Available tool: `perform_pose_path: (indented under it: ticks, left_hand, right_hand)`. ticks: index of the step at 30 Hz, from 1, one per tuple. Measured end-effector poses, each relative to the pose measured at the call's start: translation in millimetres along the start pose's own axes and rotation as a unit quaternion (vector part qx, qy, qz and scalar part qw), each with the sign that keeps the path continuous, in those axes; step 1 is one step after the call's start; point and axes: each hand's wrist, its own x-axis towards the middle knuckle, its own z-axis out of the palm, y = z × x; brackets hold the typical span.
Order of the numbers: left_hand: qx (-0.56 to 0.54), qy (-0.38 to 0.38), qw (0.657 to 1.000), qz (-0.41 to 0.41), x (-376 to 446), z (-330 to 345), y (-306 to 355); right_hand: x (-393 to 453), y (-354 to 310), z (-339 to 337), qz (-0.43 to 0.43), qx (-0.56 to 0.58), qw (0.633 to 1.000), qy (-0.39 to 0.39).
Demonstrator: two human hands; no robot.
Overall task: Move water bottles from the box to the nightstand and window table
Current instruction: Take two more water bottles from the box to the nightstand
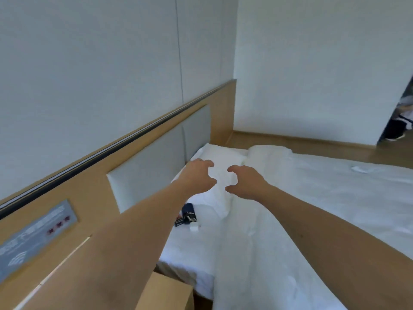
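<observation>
Both my arms stretch out over a white bed [312, 209]. My left hand [196, 175] and my right hand [245, 182] hover side by side above a white pillow [220, 157], fingers loosely curved toward each other, holding nothing. A cardboard box [167, 294] shows its top corner at the bottom edge, beside the bed. No water bottle is in view. The nightstand top [44, 285] lies under my left forearm, mostly hidden.
A small dark object with a white piece [186, 217] lies on the sheet near the headboard [145, 166]. A control panel [35, 236] is set in the wooden headboard at left. A person's legs [400, 121] show in a doorway at far right.
</observation>
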Motion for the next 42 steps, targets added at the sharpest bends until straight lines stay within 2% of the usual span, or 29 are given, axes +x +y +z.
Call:
perform_pose_path:
  ticks: [10, 19, 23, 30, 37, 42]
  left_hand:
    - [0.003, -0.083, 0.979, 0.187, 24.0, 135.1, 298.4]
    - [0.026, -0.189, 0.912, 0.363, -34.3, 262.0, 542.3]
    - [0.032, -0.226, 0.873, 0.431, -67.1, 304.4, 633.9]
    - [0.03, -0.281, 0.783, 0.554, -123.5, 386.7, 791.6]
    - [0.03, -0.341, 0.704, 0.622, -154.5, 482.6, 947.7]
    - [0.037, -0.363, 0.652, 0.665, -181.7, 522.8, 1061.7]
  right_hand:
    - [-167.7, 255.0, -99.6, 0.21, -0.02, 0.975, 0.064]
    - [-352.5, 431.2, -149.9, 0.379, -0.015, 0.92, 0.099]
    - [-432.5, 489.7, -161.6, 0.458, 0.003, 0.88, 0.122]
    - [-556.5, 588.5, -170.4, 0.588, 0.033, 0.793, 0.156]
    - [-644.7, 704.8, -192.4, 0.688, 0.04, 0.702, 0.18]
    - [-698.2, 775.0, -220.8, 0.742, 0.054, 0.639, 0.195]
